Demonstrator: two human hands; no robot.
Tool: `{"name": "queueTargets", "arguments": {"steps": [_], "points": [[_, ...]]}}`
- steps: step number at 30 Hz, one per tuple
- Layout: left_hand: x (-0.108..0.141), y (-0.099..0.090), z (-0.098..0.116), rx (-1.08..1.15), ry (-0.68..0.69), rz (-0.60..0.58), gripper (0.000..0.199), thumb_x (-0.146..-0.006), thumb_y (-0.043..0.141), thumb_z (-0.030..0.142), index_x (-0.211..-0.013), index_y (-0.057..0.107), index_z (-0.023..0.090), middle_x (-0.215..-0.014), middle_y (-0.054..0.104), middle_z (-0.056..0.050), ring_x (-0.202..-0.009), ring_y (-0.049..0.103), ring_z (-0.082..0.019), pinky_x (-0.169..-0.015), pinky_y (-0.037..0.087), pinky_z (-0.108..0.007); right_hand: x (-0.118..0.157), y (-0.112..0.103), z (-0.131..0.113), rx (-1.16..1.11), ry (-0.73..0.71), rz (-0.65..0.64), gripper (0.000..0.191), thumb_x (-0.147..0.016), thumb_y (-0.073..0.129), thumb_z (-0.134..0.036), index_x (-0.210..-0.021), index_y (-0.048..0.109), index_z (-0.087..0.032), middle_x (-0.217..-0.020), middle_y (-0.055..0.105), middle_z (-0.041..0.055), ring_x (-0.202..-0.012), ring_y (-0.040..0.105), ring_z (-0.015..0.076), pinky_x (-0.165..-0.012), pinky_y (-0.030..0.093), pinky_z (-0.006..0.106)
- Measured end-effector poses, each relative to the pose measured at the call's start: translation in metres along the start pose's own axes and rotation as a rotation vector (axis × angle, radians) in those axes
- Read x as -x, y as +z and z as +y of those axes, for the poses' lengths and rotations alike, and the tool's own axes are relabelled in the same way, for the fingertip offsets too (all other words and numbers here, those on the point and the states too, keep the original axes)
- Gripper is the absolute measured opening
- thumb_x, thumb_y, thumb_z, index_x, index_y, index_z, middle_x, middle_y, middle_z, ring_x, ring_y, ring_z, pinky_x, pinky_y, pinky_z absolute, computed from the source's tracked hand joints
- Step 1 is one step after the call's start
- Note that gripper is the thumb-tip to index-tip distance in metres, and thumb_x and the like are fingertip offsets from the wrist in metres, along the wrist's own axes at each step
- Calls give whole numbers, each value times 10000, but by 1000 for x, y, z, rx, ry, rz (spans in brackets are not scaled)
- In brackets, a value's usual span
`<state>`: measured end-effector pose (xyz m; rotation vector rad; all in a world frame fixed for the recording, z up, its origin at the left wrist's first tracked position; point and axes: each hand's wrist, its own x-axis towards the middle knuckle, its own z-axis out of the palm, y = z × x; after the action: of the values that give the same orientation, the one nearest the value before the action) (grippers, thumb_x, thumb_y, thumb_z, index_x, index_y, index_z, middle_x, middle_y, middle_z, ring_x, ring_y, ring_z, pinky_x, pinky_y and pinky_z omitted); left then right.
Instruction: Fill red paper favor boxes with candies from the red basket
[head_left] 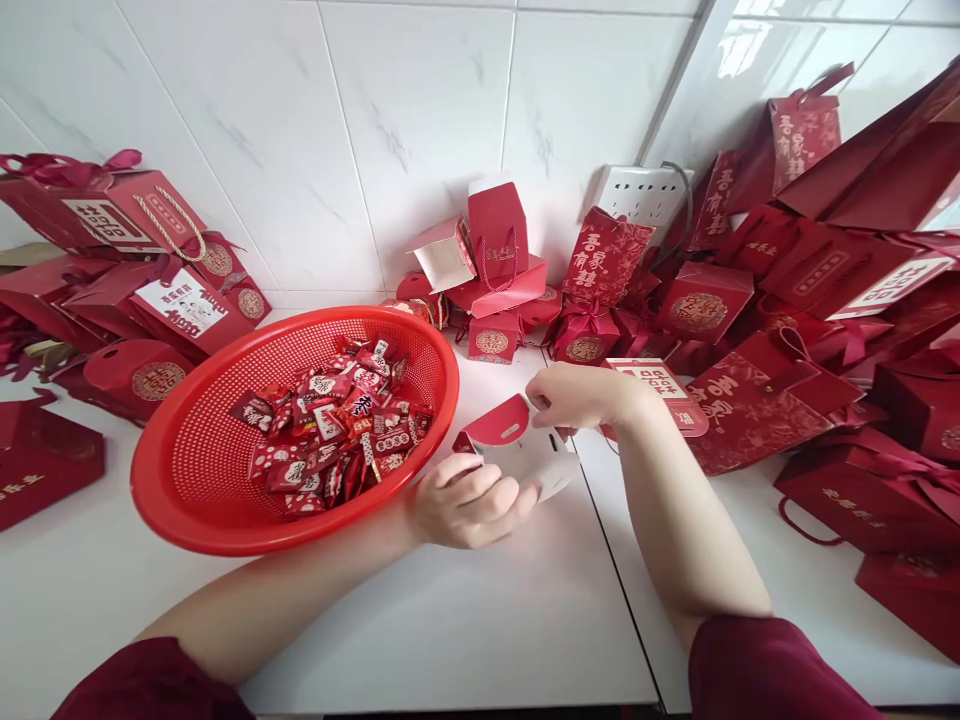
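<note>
Maroon sleeves (772, 670) | box (536, 462): white inside, rounded red flap (501, 421) | left hand (472, 502) curled round it | right hand (564, 395) pinching edge

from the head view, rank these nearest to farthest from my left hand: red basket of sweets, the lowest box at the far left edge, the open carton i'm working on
From your left hand:
1. open carton, in its fingers
2. red basket, just left, beside the wrist
3. lowest box, far left, past the basket
</note>
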<state>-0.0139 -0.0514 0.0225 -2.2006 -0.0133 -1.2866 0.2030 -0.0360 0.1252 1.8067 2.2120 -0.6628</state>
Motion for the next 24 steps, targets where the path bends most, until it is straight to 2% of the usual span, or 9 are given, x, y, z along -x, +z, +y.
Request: {"name": "queueTargets", "arguments": {"steps": [5, 8, 10, 13, 16, 18, 20, 22, 24], "points": [[3, 5, -3, 140, -20, -139, 238, -840, 648, 184, -1074, 678, 215, -917, 705, 2, -808, 637, -142, -811, 497, -311, -2, -3, 15, 2, 139, 42, 124, -774, 539, -167, -785, 662, -155, -689, 708, 78, -559, 607, 178, -517, 391, 280], [6, 9, -1, 220, -254, -322, 303, -884, 605, 290, -1157, 645, 164, -1127, 701, -87, -914, 631, -208, -801, 497, -359, -6, -2, 18, 81, 165, 63, 152, -776, 548, -182, -802, 691, -140, -737, 712, 113, -605, 626, 202, -521, 387, 289], [6, 10, 2, 372, -453, -407, 289, -924, 545, 348, -1115, 647, 156, -1144, 684, -109, -920, 609, -219, -796, 493, -362, -9, -2, 16, 127, 151, 71, 146, -771, 552, -181, -770, 691, -137, -742, 709, 123, -613, 624, 205, -513, 378, 287], [8, 11, 4, 676, -693, -364, 327, -998, 376, 320, -921, 652, 162, -1023, 671, -98, -870, 593, -190, -814, 497, -350, -10, 0, 10, 95, 109, 36, 136, -771, 556, -188, -713, 671, -148, -678, 695, 101, -567, 603, 186, -494, 368, 276], [10, 12, 6, 807, -845, -270, 426, -1021, 315, 258, -683, 563, 176, -837, 623, -60, -768, 582, -150, -894, 498, -342, -10, 2, 6, -5, 100, -38, 128, -774, 569, -216, -703, 659, -160, -646, 687, 79, -553, 596, 176, -495, 372, 271], [12, 13, 8, 794, -867, -247, 429, -1017, 344, 291, -638, 515, 183, -774, 573, -44, -728, 558, -147, -966, 484, -369, -11, 2, 5, -47, 109, -2, 106, -773, 597, -248, -745, 657, -165, -694, 698, 77, -597, 610, 180, -515, 376, 269], [14, 13, 9, 748, -842, -242, 450, -1014, 339, 353, -634, 512, 185, -785, 552, -51, -739, 538, -161, -993, 471, -401, -11, 1, 5, -56, 62, 159, 135, -775, 641, -297, -824, 648, -172, -813, 712, 78, -698, 624, 185, -563, 380, 260], [17, 14, 10, 702, -807, -232, 509, -1020, 291, 401, -619, 518, 185, -814, 557, -70, -766, 517, -178, -976, 465, -415, -10, -1, 6, -60, -62, 303, 177, -817, 640, -360, -847, 627, -186, -866, 692, 51, -757, 597, 169, -604, 364, 250], [19, 14, 11, 681, -755, -213, 566, -1030, 228, 418, -619, 539, 184, -817, 573, -81, -772, 496, -186, -927, 464, -406, -7, -4, 6, -69, -194, 322, 244, -891, 567, -400, -763, 589, -192, -754, 624, 4, -692, 523, 134, -596, 324, 248]]}}
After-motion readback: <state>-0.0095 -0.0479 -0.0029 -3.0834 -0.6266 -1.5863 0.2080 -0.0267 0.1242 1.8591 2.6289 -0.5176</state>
